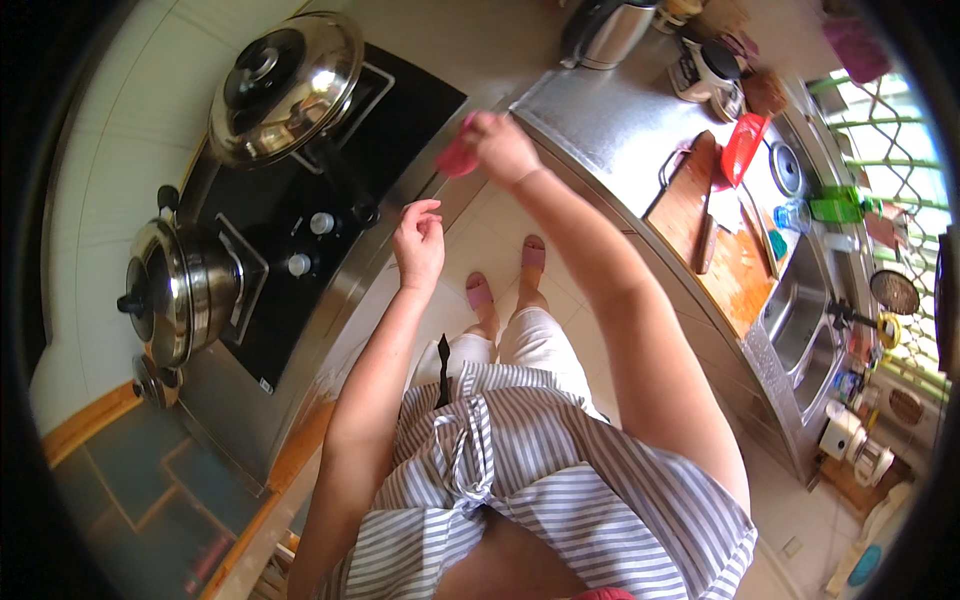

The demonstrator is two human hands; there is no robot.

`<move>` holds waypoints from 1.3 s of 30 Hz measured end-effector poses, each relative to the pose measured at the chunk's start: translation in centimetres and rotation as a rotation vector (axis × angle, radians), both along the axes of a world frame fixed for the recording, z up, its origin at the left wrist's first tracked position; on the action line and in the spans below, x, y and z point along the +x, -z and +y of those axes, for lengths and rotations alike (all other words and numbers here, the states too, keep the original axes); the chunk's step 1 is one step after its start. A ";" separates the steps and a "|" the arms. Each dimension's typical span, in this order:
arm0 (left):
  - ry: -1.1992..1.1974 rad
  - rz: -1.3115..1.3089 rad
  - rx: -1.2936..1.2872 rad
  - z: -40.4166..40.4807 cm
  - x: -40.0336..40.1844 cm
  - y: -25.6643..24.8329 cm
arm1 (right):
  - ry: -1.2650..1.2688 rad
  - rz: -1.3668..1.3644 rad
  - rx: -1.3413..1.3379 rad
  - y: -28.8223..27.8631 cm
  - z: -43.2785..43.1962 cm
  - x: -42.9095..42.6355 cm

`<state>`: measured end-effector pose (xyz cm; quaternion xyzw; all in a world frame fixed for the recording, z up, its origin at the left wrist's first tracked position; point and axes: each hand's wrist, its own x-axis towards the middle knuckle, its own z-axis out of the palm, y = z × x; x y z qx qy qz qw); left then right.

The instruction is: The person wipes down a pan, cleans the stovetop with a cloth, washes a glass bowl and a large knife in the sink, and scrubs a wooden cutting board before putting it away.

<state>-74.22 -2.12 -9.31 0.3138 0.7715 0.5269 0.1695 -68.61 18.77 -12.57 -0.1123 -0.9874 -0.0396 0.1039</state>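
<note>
My right hand (506,146) grips a pink cloth (456,156), blurred at its edge, beside the corner where the stove counter meets the steel worktop. Its exact material is hard to make out. My left hand (420,251) hangs in the air near the front edge of the black glass cooktop (300,217), fingers loosely curled and holding nothing. On the cooktop's far burner sits a wide pan with a shiny domed lid (289,90), its black handle (345,180) pointing towards me. A lidded steel pot (180,292) stands on the near burner.
To the right, a wooden cutting board (682,195) carries a knife (706,240). A red basket (742,150) leans beside it. Beyond are a steel sink (799,300), a green bottle (836,204) and an electric kettle (619,34). Cabinet fronts flank the tiled floor (566,292).
</note>
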 end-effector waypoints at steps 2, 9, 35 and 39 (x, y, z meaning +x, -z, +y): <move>0.036 -0.012 -0.017 0.6 0.4 0.0 | 0.433 0.117 -0.195 -4.2 3.8 4.6; 0.276 -0.195 -0.012 4.8 5.6 1.9 | 0.945 -0.151 -0.098 1.0 2.0 17.7; 0.825 0.503 -0.317 18.8 41.1 1.4 | 1.139 0.238 -0.422 0.0 0.8 56.1; 0.832 0.769 -0.619 18.6 43.3 -0.3 | 1.301 0.272 -0.473 -0.1 -1.1 60.5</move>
